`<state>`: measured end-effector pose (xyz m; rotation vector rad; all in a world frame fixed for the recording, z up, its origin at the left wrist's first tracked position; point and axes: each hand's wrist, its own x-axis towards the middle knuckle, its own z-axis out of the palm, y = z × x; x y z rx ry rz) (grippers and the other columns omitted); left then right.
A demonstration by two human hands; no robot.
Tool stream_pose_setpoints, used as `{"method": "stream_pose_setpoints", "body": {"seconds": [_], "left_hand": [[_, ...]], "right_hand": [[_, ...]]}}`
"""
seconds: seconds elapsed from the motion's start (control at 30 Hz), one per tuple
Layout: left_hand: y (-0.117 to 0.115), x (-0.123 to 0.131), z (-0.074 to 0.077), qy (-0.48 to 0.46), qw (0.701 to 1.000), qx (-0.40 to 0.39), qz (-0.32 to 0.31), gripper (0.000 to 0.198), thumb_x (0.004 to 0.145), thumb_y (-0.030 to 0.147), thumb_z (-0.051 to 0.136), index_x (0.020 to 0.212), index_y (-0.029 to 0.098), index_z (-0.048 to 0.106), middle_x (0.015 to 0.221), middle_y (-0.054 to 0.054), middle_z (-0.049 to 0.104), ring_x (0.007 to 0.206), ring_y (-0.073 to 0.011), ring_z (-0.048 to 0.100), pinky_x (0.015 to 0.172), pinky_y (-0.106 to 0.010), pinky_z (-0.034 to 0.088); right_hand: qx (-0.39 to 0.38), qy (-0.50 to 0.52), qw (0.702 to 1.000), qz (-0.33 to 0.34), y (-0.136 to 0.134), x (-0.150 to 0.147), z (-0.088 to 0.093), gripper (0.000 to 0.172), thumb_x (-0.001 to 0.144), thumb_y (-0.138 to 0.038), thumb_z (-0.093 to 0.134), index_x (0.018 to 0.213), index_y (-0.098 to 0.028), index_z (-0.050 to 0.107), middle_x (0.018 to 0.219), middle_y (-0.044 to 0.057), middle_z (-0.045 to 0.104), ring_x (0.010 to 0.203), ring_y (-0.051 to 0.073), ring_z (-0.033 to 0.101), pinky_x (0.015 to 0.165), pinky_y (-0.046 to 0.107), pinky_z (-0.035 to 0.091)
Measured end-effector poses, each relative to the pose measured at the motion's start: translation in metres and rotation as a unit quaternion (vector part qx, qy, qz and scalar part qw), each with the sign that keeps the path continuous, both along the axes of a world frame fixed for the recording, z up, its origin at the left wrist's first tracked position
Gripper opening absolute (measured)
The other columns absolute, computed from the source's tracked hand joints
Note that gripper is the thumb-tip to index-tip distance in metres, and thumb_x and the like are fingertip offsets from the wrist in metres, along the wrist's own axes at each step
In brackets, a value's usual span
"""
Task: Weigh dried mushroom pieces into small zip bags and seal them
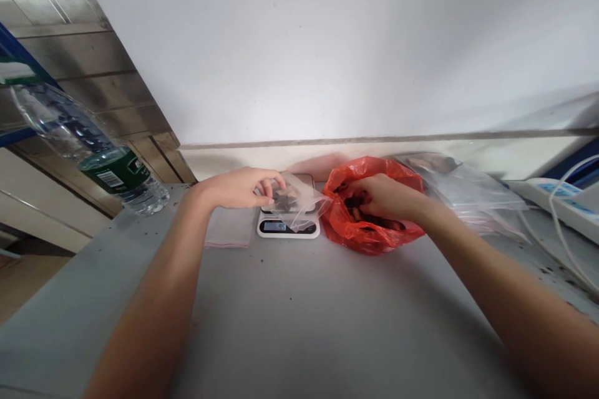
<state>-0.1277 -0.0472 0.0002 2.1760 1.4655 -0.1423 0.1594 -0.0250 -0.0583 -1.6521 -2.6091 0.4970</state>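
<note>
From my remote seat the biggest thing is one white wall [327, 43], and below it one grey table [299, 324] that fills the lower frame. One plastic water bottle [93, 149] with a green label stands at the table's far-left corner and looks tilted in this view.

Right of centre sits one red plastic bag [374, 237], its mouth open and dark pieces showing inside. Just behind it on the right lies a heap of clear bags [468, 190]; I cannot count them. Beyond that I count one white power strip [556, 196] and one white cable [561, 249] looping over the table edge.

Two bare hands are in view. The right hand [386, 196] is in the mouth of the red plastic bag, fingers curled down among the dark pieces; I cannot tell whether it has hold of any. The left hand [243, 187] is nearly closed, thumb and fingertips pinching the rim of one clear pouch [304, 206].

That pouch rests on one small white scale [287, 227] with a lit display, just left of the red plastic bag. It holds a few dark pieces [283, 199]. Touching the scale's left side is a flat stack of empty pouches [229, 227], number unclear.
</note>
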Motion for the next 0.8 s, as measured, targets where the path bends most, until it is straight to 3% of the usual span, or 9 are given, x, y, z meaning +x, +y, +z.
{"method": "stream_pose_setpoints", "body": {"seconds": [0.1, 0.23, 0.37, 0.53, 0.67, 0.8], "left_hand": [[0.001, -0.001, -0.002, 0.0, 1.0, 0.003, -0.007, 0.043, 0.091, 0.034, 0.052, 0.133, 0.024, 0.059, 0.113, -0.006, 0.074, 0.1, -0.023, 0.07, 0.088, -0.031, 0.054], [0.002, -0.001, -0.001, 0.002, 1.0, 0.011, -0.016, 0.045, 0.091, 0.035, 0.051, 0.134, 0.023, 0.058, 0.112, -0.006, 0.074, 0.099, -0.0228, 0.069, 0.089, -0.031, 0.053], [0.001, 0.0, 0.001, -0.006, 1.0, 0.012, -0.017, 0.043, 0.089, 0.032, 0.051, 0.13, 0.023, 0.06, 0.119, -0.006, 0.074, 0.102, -0.0239, 0.069, 0.086, -0.031, 0.053], [0.0, 0.0, 0.001, -0.004, 1.0, 0.004, -0.013, 0.045, 0.089, 0.033, 0.055, 0.133, 0.026, 0.06, 0.118, -0.005, 0.075, 0.102, -0.0242, 0.068, 0.084, -0.03, 0.05], [0.0, -0.002, 0.0, 0.006, 1.0, -0.008, -0.005, 0.048, 0.091, 0.036, 0.054, 0.139, 0.027, 0.057, 0.122, -0.005, 0.073, 0.104, -0.0233, 0.068, 0.085, -0.029, 0.049], [0.002, -0.004, -0.003, 0.0, 1.0, -0.016, 0.003, 0.052, 0.091, 0.039, 0.053, 0.141, 0.029, 0.054, 0.133, -0.004, 0.07, 0.11, -0.0227, 0.066, 0.087, -0.028, 0.048]], "right_hand": [[-0.005, 0.015, 1.0, 0.001, -0.001, 0.0, 0.003, 0.011, 0.074, -0.014, 0.061, 0.068, -0.023, 0.059, 0.071, 0.002, 0.07, 0.069, 0.022, 0.066, 0.061, 0.031, 0.045], [0.028, 0.035, 0.999, -0.015, 0.001, 0.006, 0.01, 0.015, 0.079, -0.025, 0.062, 0.064, -0.023, 0.061, 0.065, 0.002, 0.067, 0.065, 0.021, 0.062, 0.062, 0.032, 0.044], [0.04, 0.119, 0.992, 0.011, 0.002, 0.013, 0.019, 0.016, 0.082, -0.032, 0.062, 0.073, -0.024, 0.074, 0.075, 0.002, 0.074, 0.069, 0.021, 0.064, 0.068, 0.034, 0.048], [-0.013, 0.275, 0.959, 0.062, -0.008, 0.005, 0.024, 0.029, 0.081, -0.049, 0.068, 0.081, -0.023, 0.08, 0.085, 0.005, 0.079, 0.077, 0.023, 0.069, 0.072, 0.036, 0.053], [-0.028, 0.344, 0.933, 0.103, -0.02, -0.01, 0.022, 0.024, 0.083, -0.042, 0.07, 0.086, -0.021, 0.08, 0.09, 0.007, 0.081, 0.084, 0.024, 0.073, 0.075, 0.036, 0.057], [-0.006, 0.309, 0.936, 0.169, -0.026, -0.02, 0.013, 0.017, 0.088, -0.026, 0.065, 0.091, -0.021, 0.081, 0.095, 0.005, 0.083, 0.086, 0.022, 0.075, 0.079, 0.034, 0.057]]}}
